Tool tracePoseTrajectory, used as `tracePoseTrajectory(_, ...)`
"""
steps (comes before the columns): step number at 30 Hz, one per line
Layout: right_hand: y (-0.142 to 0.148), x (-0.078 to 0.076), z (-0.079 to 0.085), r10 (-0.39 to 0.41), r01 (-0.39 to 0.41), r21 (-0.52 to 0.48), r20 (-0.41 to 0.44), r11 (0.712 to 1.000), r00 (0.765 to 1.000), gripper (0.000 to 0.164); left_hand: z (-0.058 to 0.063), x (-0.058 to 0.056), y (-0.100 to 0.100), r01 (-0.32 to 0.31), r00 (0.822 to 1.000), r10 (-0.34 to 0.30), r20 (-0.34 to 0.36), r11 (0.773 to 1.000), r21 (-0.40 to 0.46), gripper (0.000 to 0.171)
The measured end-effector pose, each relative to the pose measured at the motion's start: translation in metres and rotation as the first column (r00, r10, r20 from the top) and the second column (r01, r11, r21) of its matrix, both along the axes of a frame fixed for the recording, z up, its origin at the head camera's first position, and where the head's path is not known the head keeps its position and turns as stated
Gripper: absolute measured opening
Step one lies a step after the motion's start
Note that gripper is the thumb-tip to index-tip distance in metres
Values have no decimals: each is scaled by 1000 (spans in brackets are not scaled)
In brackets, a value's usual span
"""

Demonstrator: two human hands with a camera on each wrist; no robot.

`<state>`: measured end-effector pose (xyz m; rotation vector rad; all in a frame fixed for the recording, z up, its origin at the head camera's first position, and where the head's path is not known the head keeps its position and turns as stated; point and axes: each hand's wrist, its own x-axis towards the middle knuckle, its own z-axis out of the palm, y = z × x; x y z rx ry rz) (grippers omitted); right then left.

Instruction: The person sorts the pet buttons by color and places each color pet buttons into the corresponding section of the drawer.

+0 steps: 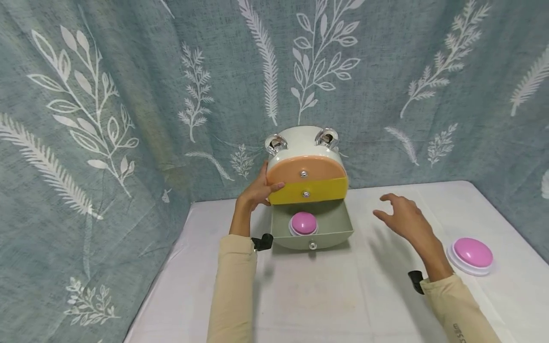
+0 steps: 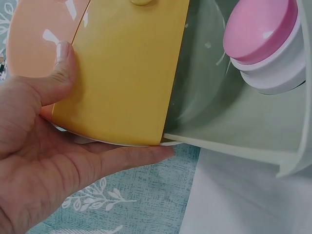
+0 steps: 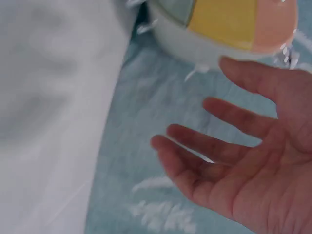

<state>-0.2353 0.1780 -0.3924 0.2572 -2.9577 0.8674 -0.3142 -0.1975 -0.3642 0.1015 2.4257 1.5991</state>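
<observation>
A small drawer box (image 1: pixel 306 143) with a rounded white top and silver ring ears stands at the back of the table. Its orange drawer (image 1: pixel 287 167) and yellow drawer (image 1: pixel 326 189) are closed, while the grey-green bottom drawer (image 1: pixel 332 233) is pulled out. Inside that one lies a pink, white-based push button (image 1: pixel 304 223). My left hand (image 1: pixel 257 190) grips the box's left side, thumb (image 2: pixel 63 73) across the front and fingers along the side. To the right of the box, my right hand (image 1: pixel 403 216) hovers with loosely bent fingers and holds nothing.
A second pink push button (image 1: pixel 473 252) with a white base sits on the table at the right, near my right forearm. A white cloth covers the table (image 1: pixel 317 305). Behind it hangs a blue-green curtain (image 1: pixel 377 95) with white leaf patterns.
</observation>
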Motion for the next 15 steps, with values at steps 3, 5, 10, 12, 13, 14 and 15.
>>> tracePoseTrajectory(3, 25, 6, -11, -10, 7, 74, 43, 997, 999, 54, -1, 0, -1, -4, 1000, 4, -1, 1000, 3, 101)
tracePoseTrajectory(5, 43, 11, -17, -34, 25, 115, 79, 993, 996, 57, -1, 0, -1, 0, 1000, 0, 0, 1000, 7, 100)
tracePoseTrajectory(10, 87, 21, -32, -137, 92, 203, 218, 975, 966, 71, -2, 1, -1, 6, 1000, -6, -7, 1000, 4, 97)
tracePoseTrajectory(12, 101, 25, -37, -186, 129, 210, 277, 969, 943, 76, -1, 1, -1, 6, 1000, -6, -14, 1000, -2, 96)
tracePoseTrajectory(13, 108, 27, -40, -214, 153, 210, 309, 966, 927, 78, -1, 1, -1, 7, 1000, -7, -17, 1000, -3, 96)
tracePoseTrajectory(14, 114, 29, -42, -242, 178, 210, 337, 961, 910, 79, -1, 1, -1, 8, 1000, -8, -20, 1000, -5, 95)
tracePoseTrajectory(15, 119, 31, -44, -265, 201, 205, 364, 958, 893, 80, -1, 1, -1, 8, 1000, -8, -21, 1000, -7, 95)
